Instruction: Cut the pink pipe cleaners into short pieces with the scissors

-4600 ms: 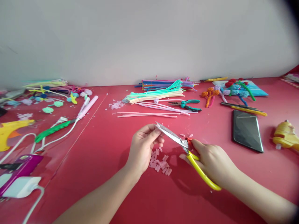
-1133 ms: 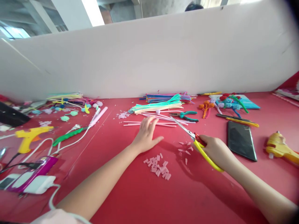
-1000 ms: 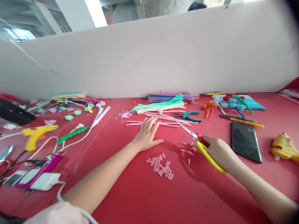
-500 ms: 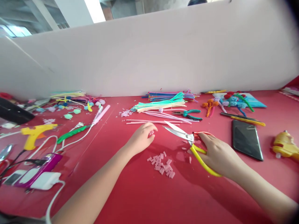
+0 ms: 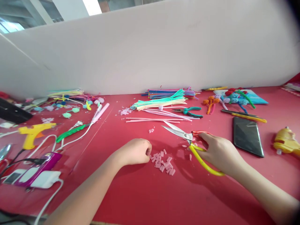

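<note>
In my right hand [image 5: 221,153] are scissors [image 5: 185,135] with one red and one yellow handle. Their blades stand apart, pointing left over the red table. My left hand [image 5: 136,152] rests by the left edge of a pile of short cut pink pieces [image 5: 163,163]. Its fingers are curled together, and whatever they pinch is hidden. Beyond that hand lies a small cluster of pale pink bits [image 5: 151,129]. Long pink pipe cleaners [image 5: 152,120] lie behind the scissors.
Teal-handled pliers [image 5: 187,111] and pipe cleaner bundles [image 5: 161,101] lie farther back. On the right are a black phone [image 5: 247,136] and a yellow bottle-like object [image 5: 286,142]. A yellow glue gun [image 5: 32,132], a purple power strip [image 5: 38,172] and cables occupy the left.
My left hand has come back towards me, from the small pink cluster to the pile of cut pieces. That cluster now lies uncovered. The right hand and scissors have barely moved.
</note>
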Available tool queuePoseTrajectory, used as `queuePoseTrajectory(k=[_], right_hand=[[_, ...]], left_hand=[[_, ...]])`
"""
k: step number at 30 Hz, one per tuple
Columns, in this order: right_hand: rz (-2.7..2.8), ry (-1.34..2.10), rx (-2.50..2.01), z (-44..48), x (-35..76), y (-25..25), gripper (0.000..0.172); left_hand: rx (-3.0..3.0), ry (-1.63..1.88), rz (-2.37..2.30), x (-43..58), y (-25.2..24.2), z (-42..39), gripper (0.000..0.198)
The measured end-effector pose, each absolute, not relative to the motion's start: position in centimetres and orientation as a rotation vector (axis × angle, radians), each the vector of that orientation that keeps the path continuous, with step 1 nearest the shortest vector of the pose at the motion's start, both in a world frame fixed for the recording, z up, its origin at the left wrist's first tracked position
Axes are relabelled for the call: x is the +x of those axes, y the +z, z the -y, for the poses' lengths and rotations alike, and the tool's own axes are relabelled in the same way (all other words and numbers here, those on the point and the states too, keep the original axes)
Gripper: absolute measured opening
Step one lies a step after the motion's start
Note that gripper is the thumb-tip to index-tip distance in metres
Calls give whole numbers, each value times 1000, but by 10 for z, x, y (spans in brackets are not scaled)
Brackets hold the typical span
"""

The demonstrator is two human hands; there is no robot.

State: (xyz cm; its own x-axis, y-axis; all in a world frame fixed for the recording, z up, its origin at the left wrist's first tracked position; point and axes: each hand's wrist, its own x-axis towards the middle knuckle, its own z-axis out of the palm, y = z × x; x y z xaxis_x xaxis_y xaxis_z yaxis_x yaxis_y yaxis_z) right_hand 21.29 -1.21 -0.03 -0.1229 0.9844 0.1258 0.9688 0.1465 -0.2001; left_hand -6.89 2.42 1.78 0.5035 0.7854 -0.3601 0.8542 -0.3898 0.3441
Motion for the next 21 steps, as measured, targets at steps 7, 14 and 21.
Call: queuePoseTrajectory(k=[7,14,21], right_hand=[[1938,867,-1725,19,208,6,22],[1625,1426,-1431,35,180,16,21],[1694,1224,-1524,40,177,5,10]], left_hand=[[2022,357,-1297,-49,25,-14,12],[1601,622,-1078,2,27,11,13],[1557,604,-972,13,17,19,10]])
